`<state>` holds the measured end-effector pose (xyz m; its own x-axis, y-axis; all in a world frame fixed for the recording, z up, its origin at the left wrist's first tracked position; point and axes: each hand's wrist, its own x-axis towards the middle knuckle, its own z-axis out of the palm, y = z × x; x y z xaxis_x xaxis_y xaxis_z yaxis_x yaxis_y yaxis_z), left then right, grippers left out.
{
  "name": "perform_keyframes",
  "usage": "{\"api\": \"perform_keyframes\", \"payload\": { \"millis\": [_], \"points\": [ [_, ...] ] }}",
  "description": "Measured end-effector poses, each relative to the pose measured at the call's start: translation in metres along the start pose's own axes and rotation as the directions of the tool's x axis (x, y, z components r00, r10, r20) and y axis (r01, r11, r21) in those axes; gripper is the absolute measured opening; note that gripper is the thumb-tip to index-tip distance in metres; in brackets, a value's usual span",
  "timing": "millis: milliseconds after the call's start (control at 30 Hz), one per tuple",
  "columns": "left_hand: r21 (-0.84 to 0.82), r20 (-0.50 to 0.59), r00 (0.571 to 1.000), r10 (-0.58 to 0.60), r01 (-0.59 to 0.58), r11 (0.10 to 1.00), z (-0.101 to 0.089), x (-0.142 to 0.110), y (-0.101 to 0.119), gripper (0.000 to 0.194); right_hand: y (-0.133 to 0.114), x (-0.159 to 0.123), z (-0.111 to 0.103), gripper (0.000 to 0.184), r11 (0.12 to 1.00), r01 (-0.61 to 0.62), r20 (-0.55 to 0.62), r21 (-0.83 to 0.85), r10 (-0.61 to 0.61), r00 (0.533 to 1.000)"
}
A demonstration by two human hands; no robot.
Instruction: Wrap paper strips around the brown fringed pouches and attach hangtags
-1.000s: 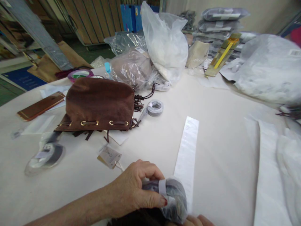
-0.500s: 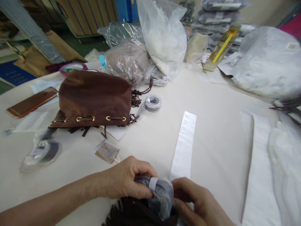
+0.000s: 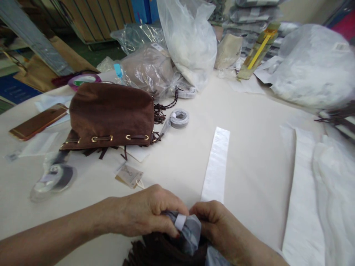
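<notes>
My left hand [image 3: 149,212] grips a rolled strap [image 3: 191,232] in thin greyish wrapping, with a white band around it. At the roll's right side my right hand [image 3: 219,225] pinches the edge of the wrapping between thumb and fingers. Beneath both hands lies a dark brown fringed item [image 3: 158,251], cut off by the lower edge of the view. A brown drawstring bag [image 3: 111,114] with gold eyelets rests on its side to the upper left. Between that bag and my left hand is a card tag [image 3: 129,175] with a white loop.
A white strip [image 3: 216,162] lies beyond my right hand. White sheets [image 3: 305,195] cover the right side. Wrapped rolls [image 3: 179,119] [image 3: 55,179], a phone [image 3: 39,121], a tape roll [image 3: 83,80], a yellowish bottle [image 3: 257,51] and stuffed plastic bags [image 3: 188,40] stand or lie around the table.
My right hand has shifted left, closer to my left hand, and its fingers have closed on the wrapping. The rolled strap looks more bunched. The camera view has shifted slightly.
</notes>
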<state>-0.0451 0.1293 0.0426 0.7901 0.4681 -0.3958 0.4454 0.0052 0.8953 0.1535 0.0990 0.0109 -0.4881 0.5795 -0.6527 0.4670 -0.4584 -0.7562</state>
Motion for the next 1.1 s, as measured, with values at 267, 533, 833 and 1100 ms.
{"api": "perform_keyframes", "payload": {
  "millis": [267,533,833,1100],
  "points": [
    [0.793,0.073,0.997,0.033,-0.079,0.604,0.013,0.008,0.021,0.012,0.001,-0.002,0.005,0.018,0.995,0.070,-0.092,-0.071,-0.076,0.993],
    [0.829,0.001,0.992,0.128,-0.073,0.554,0.030,0.003,0.024,0.023,0.005,0.000,0.003,0.028,0.991,0.135,-0.086,-0.020,-0.136,0.987],
    [0.643,-0.130,0.903,0.408,-0.237,0.728,0.033,-0.015,0.024,0.019,0.002,-0.003,0.001,0.023,0.991,0.113,-0.098,-0.065,-0.119,0.988],
    [0.694,-0.156,0.897,0.414,-0.198,0.692,0.048,-0.014,0.017,0.026,0.007,0.000,0.005,0.018,0.989,0.144,-0.138,-0.031,-0.147,0.980]
  ]
}}
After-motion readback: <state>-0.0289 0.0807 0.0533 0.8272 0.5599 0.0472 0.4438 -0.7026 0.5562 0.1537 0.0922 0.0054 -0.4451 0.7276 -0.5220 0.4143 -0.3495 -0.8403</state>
